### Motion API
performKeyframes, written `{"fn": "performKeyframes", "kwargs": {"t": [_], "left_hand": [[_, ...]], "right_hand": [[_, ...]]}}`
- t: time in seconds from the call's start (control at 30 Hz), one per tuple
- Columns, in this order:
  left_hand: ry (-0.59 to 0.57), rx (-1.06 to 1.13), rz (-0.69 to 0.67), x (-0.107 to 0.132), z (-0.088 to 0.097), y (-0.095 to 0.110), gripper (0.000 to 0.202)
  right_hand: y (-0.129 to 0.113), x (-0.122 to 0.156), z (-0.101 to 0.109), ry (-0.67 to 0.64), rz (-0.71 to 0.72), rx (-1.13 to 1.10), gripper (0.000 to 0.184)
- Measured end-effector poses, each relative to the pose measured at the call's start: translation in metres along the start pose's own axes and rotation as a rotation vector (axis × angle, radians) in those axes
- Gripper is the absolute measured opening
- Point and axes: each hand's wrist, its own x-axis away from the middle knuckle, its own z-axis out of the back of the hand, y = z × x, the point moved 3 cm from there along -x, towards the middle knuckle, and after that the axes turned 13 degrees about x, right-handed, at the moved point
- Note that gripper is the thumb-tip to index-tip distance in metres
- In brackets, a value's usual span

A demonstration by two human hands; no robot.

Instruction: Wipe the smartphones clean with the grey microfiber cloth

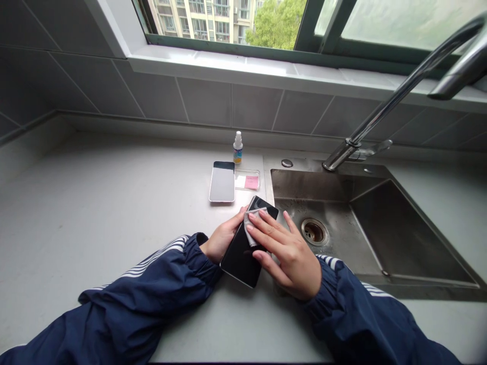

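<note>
Left hand (222,239) gripping smartphone (239,261), right (286,255) pressing cloth (251,228)

Head-worn camera, facing forward and down over countertop (95,213); left hand (222,237), right hand (285,253) close; window (228,20) farther.

Soft, even daylight comes from the window (399,25), leaving the wall tiles (57,86) dimmer at left. Faint glare lies on the table (95,218), with a soft shadow under the right hand (285,253). Strong wide-angle bowing at the edges; focus is sharp.

The phone (239,258) is shiny black glass, the cloth (251,228) is soft, the sink (403,233) is shiny steel, and the counter (95,213) is smooth and matt.
</note>
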Motion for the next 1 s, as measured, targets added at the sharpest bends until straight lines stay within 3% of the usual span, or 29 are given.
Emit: {"fn": "performKeyframes", "kwargs": {"t": [0.17, 0.3, 0.37, 0.43, 0.63, 0.83, 1.0], "left_hand": [[0.027, -0.141, 0.154, 0.005, -0.001, -0.003, 0.06], [0.042, -0.153, -0.027, 0.004, -0.005, 0.001, 0.056], [0.051, -0.117, -0.171, 0.003, -0.007, 0.003, 0.058], [0.05, -0.063, -0.226, 0.001, -0.006, 0.004, 0.057], [-0.047, 0.005, -0.085, 0.0, -0.005, 0.001, 0.055], [-0.039, -0.079, -0.126, 0.003, -0.005, 0.003, 0.063], [-0.07, -0.115, -0.126, 0.003, -0.007, 0.002, 0.066]], "right_hand": [[0.009, -0.001, -0.002, -0.032, -0.195, 0.067, 0.052], [0.01, -0.002, -0.005, -0.036, -0.219, 0.076, 0.058], [0.009, -0.002, -0.007, -0.039, -0.189, 0.068, 0.061], [0.007, -0.002, -0.008, -0.048, -0.146, 0.061, 0.062], [-0.001, -0.001, -0.004, -0.089, -0.014, 0.038, 0.061], [-0.017, 0.001, 0.002, -0.068, 0.219, -0.073, 0.057], [-0.017, 0.001, 0.001, -0.04, 0.207, -0.082, 0.046]]}}
